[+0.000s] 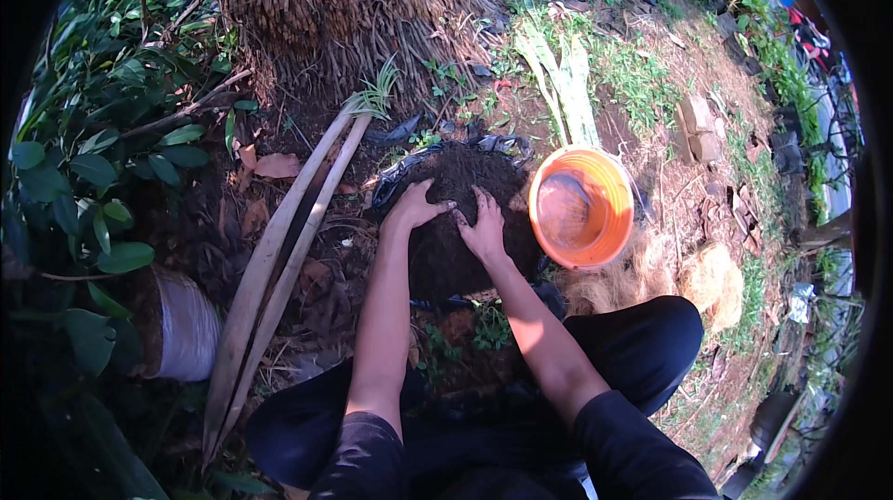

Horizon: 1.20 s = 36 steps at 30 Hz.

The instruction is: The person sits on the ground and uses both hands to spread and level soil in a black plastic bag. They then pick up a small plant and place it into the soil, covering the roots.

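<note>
Dark soil (446,256) lies heaped on black plastic (401,175) on the ground before me. My left hand (416,207) rests on the soil with its thumb spread from the fingers. Beside it, my right hand (484,226) touches the same heap, fingers apart and soiled; the thumbs are near each other. Neither hand holds anything. An orange plastic bucket (614,221) stands just right of the soil, its mouth towards me. Behind the bucket lie long variegated snake plant leaves (575,95).
A fibrous tree trunk base (363,25) rises at the top. Long dry palm stalks (279,242) lie to the left, with a small spiky plant (380,92) at their top end. A whitish pot (185,325), leafy plants (125,151), coir fibre (711,284) and blocks (698,127) surround the spot.
</note>
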Tool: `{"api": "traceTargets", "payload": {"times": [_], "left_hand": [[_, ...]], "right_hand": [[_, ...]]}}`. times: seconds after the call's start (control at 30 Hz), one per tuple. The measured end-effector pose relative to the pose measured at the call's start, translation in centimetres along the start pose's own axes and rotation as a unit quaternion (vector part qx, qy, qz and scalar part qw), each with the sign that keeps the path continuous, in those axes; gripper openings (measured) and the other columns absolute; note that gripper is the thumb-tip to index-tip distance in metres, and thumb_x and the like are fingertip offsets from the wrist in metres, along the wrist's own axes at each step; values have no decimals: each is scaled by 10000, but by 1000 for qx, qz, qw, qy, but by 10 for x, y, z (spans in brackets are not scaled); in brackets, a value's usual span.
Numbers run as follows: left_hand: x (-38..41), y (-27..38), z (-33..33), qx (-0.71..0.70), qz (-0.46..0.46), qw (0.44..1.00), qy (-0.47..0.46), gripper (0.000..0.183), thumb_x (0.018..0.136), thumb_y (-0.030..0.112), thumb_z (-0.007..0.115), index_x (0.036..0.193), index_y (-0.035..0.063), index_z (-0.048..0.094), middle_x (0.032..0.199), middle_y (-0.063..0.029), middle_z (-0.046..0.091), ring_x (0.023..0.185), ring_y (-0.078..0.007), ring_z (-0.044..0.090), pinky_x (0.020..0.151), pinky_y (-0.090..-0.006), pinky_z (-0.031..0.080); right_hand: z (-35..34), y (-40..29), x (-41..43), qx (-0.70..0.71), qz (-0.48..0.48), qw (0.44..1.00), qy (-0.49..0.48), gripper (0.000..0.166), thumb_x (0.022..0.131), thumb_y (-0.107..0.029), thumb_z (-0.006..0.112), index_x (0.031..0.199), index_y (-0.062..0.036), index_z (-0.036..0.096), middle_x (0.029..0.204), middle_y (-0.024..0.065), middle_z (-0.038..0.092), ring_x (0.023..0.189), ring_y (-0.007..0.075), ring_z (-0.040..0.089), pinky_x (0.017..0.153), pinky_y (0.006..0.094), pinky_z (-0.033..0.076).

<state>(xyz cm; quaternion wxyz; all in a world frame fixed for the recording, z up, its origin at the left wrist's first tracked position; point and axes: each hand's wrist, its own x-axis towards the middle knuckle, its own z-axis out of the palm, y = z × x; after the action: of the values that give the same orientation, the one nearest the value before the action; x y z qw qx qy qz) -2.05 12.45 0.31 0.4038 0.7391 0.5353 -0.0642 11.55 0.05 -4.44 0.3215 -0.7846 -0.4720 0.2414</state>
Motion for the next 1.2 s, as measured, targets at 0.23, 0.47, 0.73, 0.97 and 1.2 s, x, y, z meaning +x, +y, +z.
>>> {"api": "traceTargets", "payload": {"times": [0.23,0.47,0.73,0.97,1.2], "left_hand": [[-4,2,24,-61,31,990,125,532,783,188,798,1272,71,622,1276,-225,605,1182,-371,582,1015,-424,464],[-8,-19,24,-122,61,966,217,386,821,-2,646,1205,34,654,1139,-240,661,1093,-373,631,934,-422,501],[-6,0,12,-40,98,981,162,372,863,132,622,1234,148,639,1251,-139,605,1204,-337,552,1002,-486,449],[5,53,39,157,114,971,140,371,813,346,761,1152,213,688,1247,-62,566,1232,-284,507,1022,-579,387],[19,59,34,205,17,974,89,344,792,218,771,1125,245,691,1265,-72,559,1263,-273,483,1037,-529,378]], "right_hand": [[-6,11,18,103,10,995,-1,529,720,43,621,1242,-35,584,1176,223,625,1134,379,598,962,417,483],[-11,4,12,141,-72,987,34,515,636,110,554,1112,-47,670,1054,150,677,1060,347,631,907,416,493],[-10,-10,-20,26,-87,992,90,470,594,85,593,1039,-39,681,1022,143,665,1010,331,624,889,406,479],[-6,-13,-30,-58,-65,995,52,528,613,16,721,1118,-72,595,1134,94,592,1109,306,539,959,441,412],[-7,-5,-48,-66,-100,992,47,579,634,-75,737,1187,-55,566,1266,107,520,1230,324,454,1032,463,373]]}}
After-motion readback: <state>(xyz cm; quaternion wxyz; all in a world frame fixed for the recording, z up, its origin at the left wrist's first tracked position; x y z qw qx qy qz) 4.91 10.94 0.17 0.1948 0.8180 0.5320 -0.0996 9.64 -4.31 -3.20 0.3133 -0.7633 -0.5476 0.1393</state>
